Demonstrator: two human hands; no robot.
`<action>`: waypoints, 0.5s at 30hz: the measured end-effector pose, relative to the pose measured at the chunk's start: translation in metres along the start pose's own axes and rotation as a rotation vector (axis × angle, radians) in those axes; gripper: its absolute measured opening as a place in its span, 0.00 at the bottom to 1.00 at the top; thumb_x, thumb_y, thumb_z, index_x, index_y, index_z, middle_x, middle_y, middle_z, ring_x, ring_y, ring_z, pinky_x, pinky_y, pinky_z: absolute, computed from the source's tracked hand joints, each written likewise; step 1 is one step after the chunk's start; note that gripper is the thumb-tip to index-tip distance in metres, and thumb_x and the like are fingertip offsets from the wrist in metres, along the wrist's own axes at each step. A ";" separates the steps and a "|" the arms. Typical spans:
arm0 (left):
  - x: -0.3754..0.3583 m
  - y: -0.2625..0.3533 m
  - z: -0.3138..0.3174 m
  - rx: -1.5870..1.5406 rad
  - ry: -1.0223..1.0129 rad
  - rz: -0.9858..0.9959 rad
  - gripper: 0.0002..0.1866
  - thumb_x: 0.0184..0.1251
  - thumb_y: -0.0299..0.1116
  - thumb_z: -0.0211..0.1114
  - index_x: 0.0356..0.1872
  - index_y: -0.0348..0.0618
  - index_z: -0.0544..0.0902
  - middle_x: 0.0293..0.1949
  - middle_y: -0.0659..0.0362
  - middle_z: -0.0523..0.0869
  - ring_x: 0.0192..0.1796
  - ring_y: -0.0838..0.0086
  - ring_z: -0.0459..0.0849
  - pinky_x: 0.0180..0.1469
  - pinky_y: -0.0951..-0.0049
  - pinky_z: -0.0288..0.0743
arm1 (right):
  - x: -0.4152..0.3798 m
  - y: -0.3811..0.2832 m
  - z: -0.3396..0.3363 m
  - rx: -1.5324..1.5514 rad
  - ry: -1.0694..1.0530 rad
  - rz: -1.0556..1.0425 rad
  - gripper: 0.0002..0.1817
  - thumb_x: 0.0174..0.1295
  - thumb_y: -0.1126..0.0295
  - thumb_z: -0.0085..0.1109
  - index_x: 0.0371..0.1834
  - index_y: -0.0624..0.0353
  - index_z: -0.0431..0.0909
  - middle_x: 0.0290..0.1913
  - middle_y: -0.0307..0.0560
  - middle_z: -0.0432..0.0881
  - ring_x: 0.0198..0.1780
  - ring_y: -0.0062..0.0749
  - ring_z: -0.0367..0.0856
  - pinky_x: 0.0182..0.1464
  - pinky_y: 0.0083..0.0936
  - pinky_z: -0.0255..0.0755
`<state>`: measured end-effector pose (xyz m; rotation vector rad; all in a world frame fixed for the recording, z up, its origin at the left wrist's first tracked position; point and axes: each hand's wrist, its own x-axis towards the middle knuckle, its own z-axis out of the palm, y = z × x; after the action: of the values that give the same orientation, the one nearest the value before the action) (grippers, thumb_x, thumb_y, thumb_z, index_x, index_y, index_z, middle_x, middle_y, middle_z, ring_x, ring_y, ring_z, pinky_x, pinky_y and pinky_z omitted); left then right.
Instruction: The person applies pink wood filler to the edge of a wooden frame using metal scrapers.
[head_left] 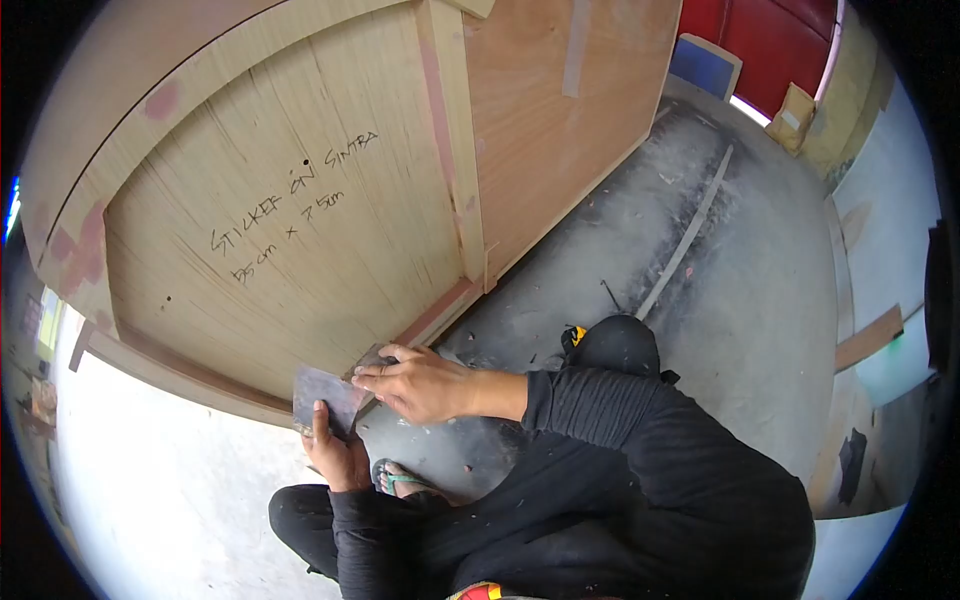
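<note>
My left hand (338, 458) is closed on a thin, flat grey plate (322, 390), its thumb lying across the face. My right hand (425, 387) comes in from the right, fingers closed around a smaller dark flat piece (376, 357) that looks like a scraper. Its fingertips are close to the plate's right edge; whether they touch cannot be made out. Both hands are in front of the lower rail of a wooden panel (300, 250) with handwriting in black, pinkish filler patches (80, 250) and a curved frame.
A reddish plywood side (560, 130) joins the panel at the right. On the dusty grey floor (760, 300) lie a long thin strip (690, 230) and small scraps. A yellow-and-black object (574, 337) is beside my knee. A blue board (703, 66) leans at the back.
</note>
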<state>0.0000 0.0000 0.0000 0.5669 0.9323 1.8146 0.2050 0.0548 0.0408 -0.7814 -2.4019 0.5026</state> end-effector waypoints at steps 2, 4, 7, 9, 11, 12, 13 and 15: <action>0.002 0.006 0.009 -0.151 -0.004 0.010 0.20 0.74 0.32 0.63 0.61 0.33 0.75 0.56 0.51 0.83 0.58 0.65 0.82 0.63 0.63 0.77 | 0.006 0.008 -0.012 -0.040 -0.096 0.032 0.21 0.70 0.65 0.56 0.65 0.55 0.79 0.60 0.49 0.84 0.61 0.49 0.82 0.67 0.37 0.70; -0.014 0.022 0.018 -0.057 0.003 0.121 0.18 0.74 0.34 0.63 0.58 0.33 0.77 0.53 0.53 0.85 0.54 0.67 0.84 0.57 0.66 0.79 | -0.008 0.020 -0.001 0.154 -0.089 0.135 0.20 0.71 0.66 0.56 0.64 0.57 0.79 0.58 0.49 0.85 0.57 0.47 0.84 0.65 0.37 0.73; 0.000 0.030 0.013 0.216 0.111 0.385 0.16 0.76 0.36 0.63 0.56 0.35 0.79 0.50 0.56 0.85 0.48 0.71 0.85 0.53 0.69 0.80 | -0.001 0.032 -0.001 0.467 0.150 0.173 0.17 0.73 0.68 0.56 0.60 0.62 0.81 0.53 0.46 0.88 0.50 0.36 0.86 0.56 0.31 0.79; 0.000 0.036 0.020 0.308 0.145 0.430 0.15 0.76 0.35 0.62 0.55 0.35 0.79 0.49 0.57 0.85 0.48 0.73 0.84 0.53 0.69 0.79 | 0.004 0.015 -0.025 0.823 0.050 0.412 0.16 0.74 0.66 0.56 0.58 0.62 0.81 0.46 0.48 0.88 0.43 0.30 0.86 0.47 0.30 0.82; -0.001 0.034 0.031 0.117 0.132 0.418 0.14 0.76 0.31 0.63 0.55 0.32 0.79 0.49 0.54 0.86 0.50 0.72 0.85 0.55 0.70 0.79 | 0.001 0.007 -0.026 1.132 -0.035 0.538 0.13 0.72 0.71 0.59 0.54 0.66 0.82 0.42 0.41 0.86 0.42 0.19 0.82 0.41 0.24 0.83; -0.002 0.033 0.036 0.080 0.136 0.421 0.14 0.75 0.31 0.63 0.55 0.32 0.79 0.49 0.54 0.86 0.49 0.72 0.85 0.54 0.70 0.80 | 0.003 0.003 -0.022 1.147 -0.062 0.538 0.13 0.72 0.71 0.59 0.54 0.66 0.82 0.42 0.41 0.86 0.42 0.19 0.82 0.41 0.24 0.83; -0.007 0.030 0.038 0.052 0.134 0.416 0.14 0.75 0.31 0.63 0.54 0.32 0.79 0.49 0.55 0.86 0.49 0.71 0.86 0.54 0.70 0.80 | -0.003 -0.001 -0.016 1.179 -0.018 0.515 0.12 0.70 0.73 0.60 0.53 0.67 0.82 0.42 0.41 0.86 0.42 0.19 0.82 0.39 0.23 0.82; -0.010 0.027 0.037 0.080 0.094 0.400 0.14 0.75 0.30 0.63 0.54 0.31 0.79 0.48 0.55 0.87 0.49 0.71 0.86 0.54 0.71 0.80 | -0.003 -0.004 -0.011 1.201 0.030 0.487 0.11 0.69 0.74 0.61 0.51 0.67 0.82 0.41 0.40 0.86 0.41 0.19 0.82 0.37 0.23 0.82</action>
<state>0.0162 -0.0021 0.0440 0.7662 1.0111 2.1822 0.2118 0.0520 0.0504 -0.7278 -1.3928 1.8333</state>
